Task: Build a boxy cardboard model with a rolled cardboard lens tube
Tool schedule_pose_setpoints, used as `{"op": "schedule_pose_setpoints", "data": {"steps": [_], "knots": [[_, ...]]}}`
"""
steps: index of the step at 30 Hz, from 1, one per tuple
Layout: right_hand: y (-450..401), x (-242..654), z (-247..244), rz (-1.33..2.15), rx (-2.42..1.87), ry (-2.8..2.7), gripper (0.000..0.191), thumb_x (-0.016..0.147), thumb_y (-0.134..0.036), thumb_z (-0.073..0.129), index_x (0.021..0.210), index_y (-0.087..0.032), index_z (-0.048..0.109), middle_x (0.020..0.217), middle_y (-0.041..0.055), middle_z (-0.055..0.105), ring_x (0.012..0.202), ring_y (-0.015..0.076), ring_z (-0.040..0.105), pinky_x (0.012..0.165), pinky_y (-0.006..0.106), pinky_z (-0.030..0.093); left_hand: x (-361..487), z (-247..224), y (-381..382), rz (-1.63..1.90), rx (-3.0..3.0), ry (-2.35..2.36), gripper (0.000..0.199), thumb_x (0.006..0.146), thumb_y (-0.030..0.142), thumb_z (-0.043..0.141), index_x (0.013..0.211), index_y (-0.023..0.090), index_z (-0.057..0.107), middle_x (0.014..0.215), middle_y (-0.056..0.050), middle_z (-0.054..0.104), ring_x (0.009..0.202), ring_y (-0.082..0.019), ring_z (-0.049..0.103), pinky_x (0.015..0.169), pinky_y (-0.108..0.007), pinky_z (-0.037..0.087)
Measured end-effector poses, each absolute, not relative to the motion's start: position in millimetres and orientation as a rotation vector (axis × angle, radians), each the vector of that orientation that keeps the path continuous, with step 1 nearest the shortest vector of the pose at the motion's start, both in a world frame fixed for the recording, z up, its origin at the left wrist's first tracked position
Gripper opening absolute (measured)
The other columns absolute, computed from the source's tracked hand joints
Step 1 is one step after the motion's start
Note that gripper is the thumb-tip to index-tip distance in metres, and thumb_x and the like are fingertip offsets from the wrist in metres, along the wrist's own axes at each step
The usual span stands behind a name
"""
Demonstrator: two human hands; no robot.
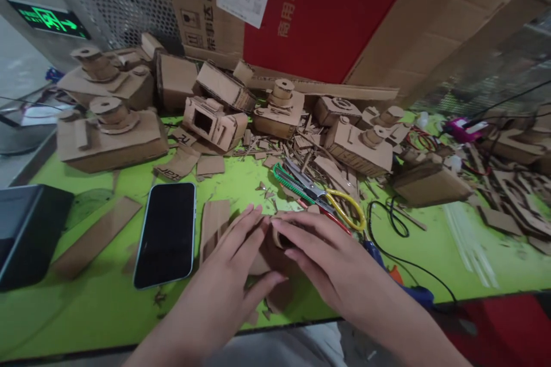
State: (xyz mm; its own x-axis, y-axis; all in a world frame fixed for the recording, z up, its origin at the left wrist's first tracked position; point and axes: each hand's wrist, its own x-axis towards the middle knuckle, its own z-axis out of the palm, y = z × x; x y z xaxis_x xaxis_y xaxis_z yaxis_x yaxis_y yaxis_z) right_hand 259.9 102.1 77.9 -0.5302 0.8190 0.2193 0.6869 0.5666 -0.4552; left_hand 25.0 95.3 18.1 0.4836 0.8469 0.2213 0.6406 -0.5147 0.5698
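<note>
Near the table's front edge, both hands work on a small rolled cardboard ring point(280, 239). My right hand point(329, 249) curls its fingers over the ring's right side and top. On the other side, my left hand point(235, 261) presses its fingertips against the ring, with the thumb lower down beside a cardboard piece point(279, 292). The fingers hide much of the ring. A flat cardboard strip point(214, 221) lies just left of my left hand. Beyond my right hand are yellow-handled scissors point(346, 206) and a green utility knife point(293, 182).
A phone point(166, 235) lies to the left, beside a long cardboard strip point(97, 235) and a dark box point(34, 235). Several cardboard camera models point(112, 140) line the back among scraps. Right of the hands are a blue glue gun point(417, 295), its black cable and clear glue sticks point(469, 246).
</note>
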Motion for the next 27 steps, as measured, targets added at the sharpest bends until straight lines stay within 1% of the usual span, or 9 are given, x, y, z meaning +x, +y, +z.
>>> {"op": "schedule_pose_setpoints", "data": {"steps": [4,7,11,15,17,19,22,24,27], "knots": [[103,259,78,0.448,-1.261,-2.409,0.041,0.115,-0.018,0.05,0.152,-0.014,0.067,0.142,0.0199,0.073,0.129,0.0295,0.074,0.108,0.046,0.068,25,18,95,0.709,2.307,1.231,0.063,0.106,0.041,0.069,0.162,0.022,0.049,0.17,-0.017,0.055,0.157,-0.035,0.054,0.12,-0.052,0.058],[103,260,78,0.455,-1.27,-2.416,0.041,0.115,-0.019,0.049,0.151,-0.014,0.067,0.142,0.0202,0.072,0.129,0.0298,0.074,0.108,0.047,0.067,25,16,94,0.729,2.313,1.226,0.064,0.104,0.039,0.072,0.162,0.021,0.049,0.169,-0.019,0.056,0.157,-0.036,0.055,0.12,-0.054,0.058],[104,259,81,0.473,-1.287,-2.447,0.042,0.115,-0.019,0.048,0.151,-0.013,0.067,0.142,0.0208,0.072,0.128,0.0317,0.074,0.107,0.051,0.068,26,14,94,0.752,2.3,1.234,0.066,0.102,0.037,0.075,0.161,0.021,0.05,0.17,-0.019,0.055,0.157,-0.036,0.055,0.121,-0.054,0.058],[105,257,81,0.49,-1.314,-2.458,0.042,0.115,-0.02,0.047,0.152,-0.015,0.067,0.143,0.0204,0.071,0.129,0.0315,0.074,0.107,0.051,0.068,26,13,94,0.738,2.301,1.246,0.067,0.102,0.039,0.075,0.161,0.021,0.051,0.171,-0.017,0.054,0.158,-0.036,0.054,0.121,-0.053,0.058],[104,260,81,0.513,-1.31,-2.46,0.043,0.116,-0.021,0.047,0.154,-0.017,0.065,0.146,0.0191,0.07,0.133,0.0306,0.072,0.11,0.05,0.066,26,13,94,0.719,2.308,1.253,0.065,0.103,0.043,0.073,0.161,0.02,0.052,0.171,-0.017,0.053,0.158,-0.036,0.054,0.121,-0.052,0.058],[102,268,81,0.543,-1.285,-2.431,0.046,0.117,-0.023,0.046,0.162,-0.02,0.058,0.155,0.0164,0.066,0.142,0.0288,0.067,0.116,0.048,0.062,25,14,94,0.701,2.308,1.261,0.065,0.105,0.047,0.071,0.161,0.021,0.052,0.171,-0.017,0.054,0.157,-0.036,0.054,0.121,-0.052,0.058],[95,287,80,0.536,-1.329,-2.288,0.052,0.117,-0.022,0.046,0.168,-0.029,0.05,0.166,0.0093,0.059,0.153,0.0247,0.059,0.122,0.044,0.059,23,16,93,0.687,2.303,1.282,0.065,0.106,0.05,0.068,0.163,0.025,0.051,0.172,-0.014,0.053,0.157,-0.037,0.054,0.121,-0.053,0.058],[88,301,78,0.491,-1.424,-2.193,0.05,0.116,-0.023,0.048,0.165,-0.032,0.055,0.166,0.0062,0.06,0.152,0.0244,0.06,0.121,0.043,0.059,24,19,93,0.733,2.305,1.296,0.065,0.107,0.047,0.067,0.166,0.026,0.049,0.172,-0.014,0.053,0.157,-0.036,0.055,0.122,-0.052,0.057],[78,312,73,0.452,-1.5,-2.202,0.047,0.115,-0.028,0.055,0.161,-0.028,0.059,0.165,0.0075,0.062,0.15,0.0258,0.063,0.124,0.045,0.057,30,28,94,0.862,2.331,1.262,0.063,0.108,0.038,0.066,0.167,0.025,0.047,0.168,-0.014,0.058,0.155,-0.032,0.057,0.125,-0.047,0.055]]}}
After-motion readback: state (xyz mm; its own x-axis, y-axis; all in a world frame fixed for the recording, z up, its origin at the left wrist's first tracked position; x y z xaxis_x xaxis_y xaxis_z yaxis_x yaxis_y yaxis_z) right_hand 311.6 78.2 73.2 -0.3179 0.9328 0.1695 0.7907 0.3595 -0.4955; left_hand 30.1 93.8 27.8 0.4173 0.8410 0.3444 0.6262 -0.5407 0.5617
